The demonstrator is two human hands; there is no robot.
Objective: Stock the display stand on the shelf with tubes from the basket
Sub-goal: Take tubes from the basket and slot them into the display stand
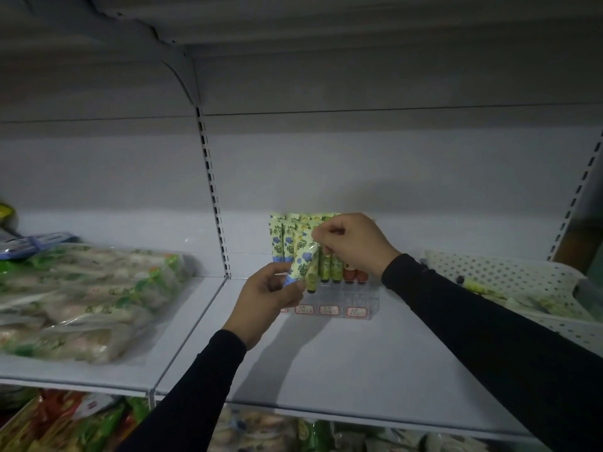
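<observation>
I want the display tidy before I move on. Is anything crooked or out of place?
Only the tubes in hand: the blue-flower tube in the left hand and the tube pinched by the right hand lean, not yet slotted. The standing tubes look upright.

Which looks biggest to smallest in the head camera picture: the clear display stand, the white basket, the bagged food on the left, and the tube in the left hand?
1. Bagged food
2. White basket, partly cut off and nearer the edge, so unsure against 1
3. Clear display stand
4. Tube held by the left hand
</observation>
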